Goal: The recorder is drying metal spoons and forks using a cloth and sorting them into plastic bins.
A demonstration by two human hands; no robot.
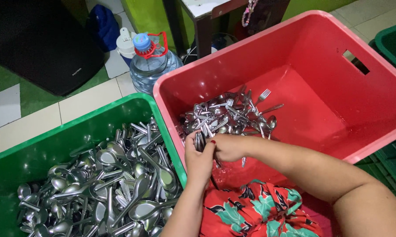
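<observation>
My left hand (198, 160) grips a bundle of metal spoons (201, 141) over the near corner of the red plastic tub (294, 48). My right hand (226, 147) closes on the same bundle from the right, fingers curled around the handles. A pile of forks and spoons (231, 115) lies in the red tub just beyond both hands. To the left, the green tub (70, 131) is filled with several metal soup spoons (119, 184).
A large water bottle (152, 61) with a blue cap and red handle stands behind the tubs on the tiled floor. A black box (40, 39) sits at top left. Another green crate (393, 44) is at the right edge. Red floral fabric (259, 208) covers my lap.
</observation>
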